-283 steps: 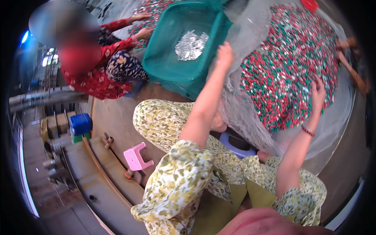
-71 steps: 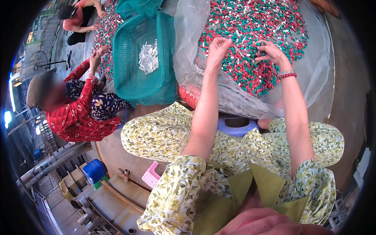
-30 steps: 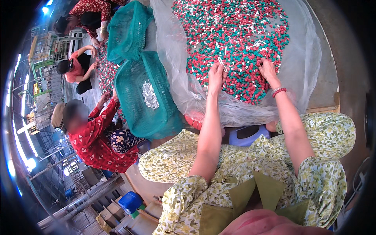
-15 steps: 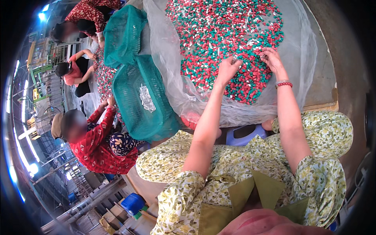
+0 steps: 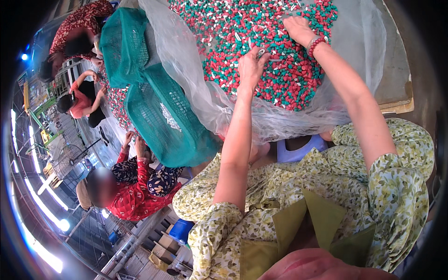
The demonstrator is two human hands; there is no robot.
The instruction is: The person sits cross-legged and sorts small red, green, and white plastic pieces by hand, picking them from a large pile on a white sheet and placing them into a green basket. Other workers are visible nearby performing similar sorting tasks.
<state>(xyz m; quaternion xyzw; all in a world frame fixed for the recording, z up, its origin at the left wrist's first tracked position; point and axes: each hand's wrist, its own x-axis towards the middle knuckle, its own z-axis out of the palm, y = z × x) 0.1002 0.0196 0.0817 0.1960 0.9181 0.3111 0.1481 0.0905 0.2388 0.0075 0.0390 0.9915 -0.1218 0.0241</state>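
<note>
The person sits with knees in a yellow-green floral garment (image 5: 298,196), a pale blue stool (image 5: 298,151) between them. Both forearms reach forward onto a heap of small red, green and white pieces (image 5: 261,37) spread on a clear plastic sheet (image 5: 186,70). The left hand (image 5: 252,67) lies on the heap with fingers drawn together, pinching a small pale piece. The right hand (image 5: 296,28), with a red bead bracelet (image 5: 316,44) at the wrist, rests palm down, fingers loosely curled into the pieces. Left of the sheet lie two green mesh baskets (image 5: 158,116). Half a second ago both hands lay nearer the heap's front edge; they have moved farther in.
</note>
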